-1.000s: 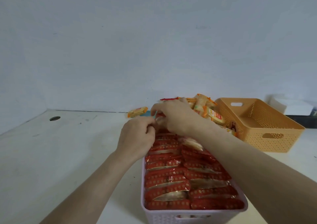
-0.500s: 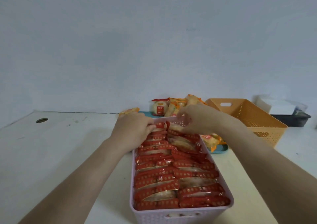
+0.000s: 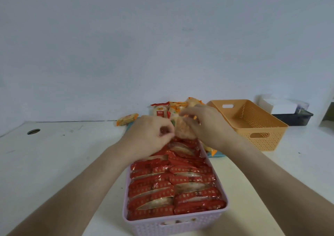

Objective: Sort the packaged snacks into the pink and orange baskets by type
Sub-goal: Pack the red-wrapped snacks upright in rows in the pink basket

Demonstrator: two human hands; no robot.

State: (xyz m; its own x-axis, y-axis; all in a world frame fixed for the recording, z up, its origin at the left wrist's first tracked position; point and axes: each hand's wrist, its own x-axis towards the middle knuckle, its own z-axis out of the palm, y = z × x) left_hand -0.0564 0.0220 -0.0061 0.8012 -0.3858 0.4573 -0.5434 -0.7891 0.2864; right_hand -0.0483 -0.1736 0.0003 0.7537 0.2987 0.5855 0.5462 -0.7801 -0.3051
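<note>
The pink basket (image 3: 173, 223) stands right before me, packed with two rows of red snack packets (image 3: 173, 185). At its far end, my left hand (image 3: 150, 136) has its fingers curled on a red packet. My right hand (image 3: 204, 125) grips an orange-trimmed snack packet (image 3: 184, 130) lifted just above the basket's far end. Behind my hands lies a pile of mixed snack packets (image 3: 166, 109) on a blue tray (image 3: 216, 154). The orange basket (image 3: 253, 125) stands to the right with nothing showing inside it.
One loose orange packet (image 3: 127, 119) lies on the white table (image 3: 54, 154) left of the pile. A round hole (image 3: 33, 131) is at the table's far left. A dark tray with a white box (image 3: 287, 112) sits behind the orange basket. A wall rises close behind.
My right hand has moved from the pink basket's far end toward the pile and lifted an orange-trimmed packet. My left hand has stayed at the basket's far end.
</note>
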